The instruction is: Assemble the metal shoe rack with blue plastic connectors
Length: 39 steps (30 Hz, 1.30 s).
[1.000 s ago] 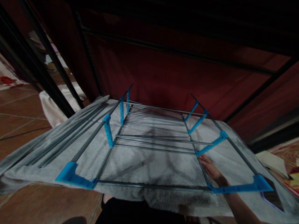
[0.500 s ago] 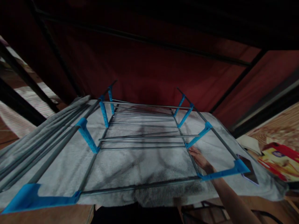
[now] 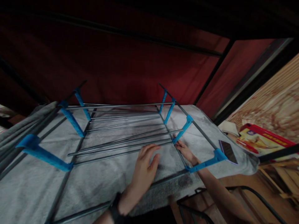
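Note:
A folding drying rack (image 3: 121, 137) with grey metal rods and blue plastic joints lies flat on a grey towel (image 3: 98, 177). My left hand (image 3: 144, 165) reaches over the rack's near rail, fingers spread just above the towel and the nearest rods, holding nothing. My right hand (image 3: 185, 151) lies palm down on the towel under the rack's right side rail, by a blue joint (image 3: 184, 129). Its fingers are partly hidden by the rail, and it grips nothing that I can see.
A phone (image 3: 228, 151) lies on the towel's right edge. Red and yellow packaging (image 3: 259, 141) and a white paper sit on a wooden surface at the right. A dark red wall with black frame bars stands behind. A black chair frame (image 3: 233, 199) is below right.
The view has swung to the right. My left hand has come into view over the near rail. My right hand has slid a little further along the right rail.

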### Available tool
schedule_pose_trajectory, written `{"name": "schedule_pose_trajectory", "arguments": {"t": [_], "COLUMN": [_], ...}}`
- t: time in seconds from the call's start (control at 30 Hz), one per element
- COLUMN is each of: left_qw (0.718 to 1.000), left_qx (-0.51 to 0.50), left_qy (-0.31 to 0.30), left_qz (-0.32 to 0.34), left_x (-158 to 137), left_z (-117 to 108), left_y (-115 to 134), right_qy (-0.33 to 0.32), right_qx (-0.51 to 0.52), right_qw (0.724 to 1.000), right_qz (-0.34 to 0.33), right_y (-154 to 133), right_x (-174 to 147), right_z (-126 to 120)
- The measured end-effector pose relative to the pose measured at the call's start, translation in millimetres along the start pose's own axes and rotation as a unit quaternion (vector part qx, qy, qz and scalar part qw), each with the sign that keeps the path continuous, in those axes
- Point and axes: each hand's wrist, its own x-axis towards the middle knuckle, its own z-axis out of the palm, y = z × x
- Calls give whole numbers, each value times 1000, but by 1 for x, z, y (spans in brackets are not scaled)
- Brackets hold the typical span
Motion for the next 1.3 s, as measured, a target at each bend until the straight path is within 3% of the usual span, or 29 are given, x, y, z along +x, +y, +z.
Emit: {"name": "schedule_pose_trajectory", "arguments": {"t": [0.07,0.17,0.27,0.37,0.5,0.9,1.3], "left_qw": [999,984,962,953,954,966,975], "left_qx": [34,131,202,233,228,171,127], "left_qy": [-22,-111,-179,-192,-195,-194,-181], "left_qz": [-20,-50,-25,-6,-1,4,-16], "left_x": [19,46,61,66,70,64,63], "left_z": [21,54,78,90,90,85,85], "left_y": [-12,-39,-60,-67,-64,-69,-73], "right_qy": [5,6,-6,2,29,18,21], "right_qx": [-10,-3,-5,-27,-63,-52,-105], "right_qw": [1000,1000,1000,1000,997,998,993], "right_qz": [1,-5,-11,-6,-18,-28,-45], "right_y": [-1,-1,1,1,-2,-9,5], "right_x": [0,0,2,6,11,16,19], "right_z": [2,3,3,1,-2,1,-2]}}
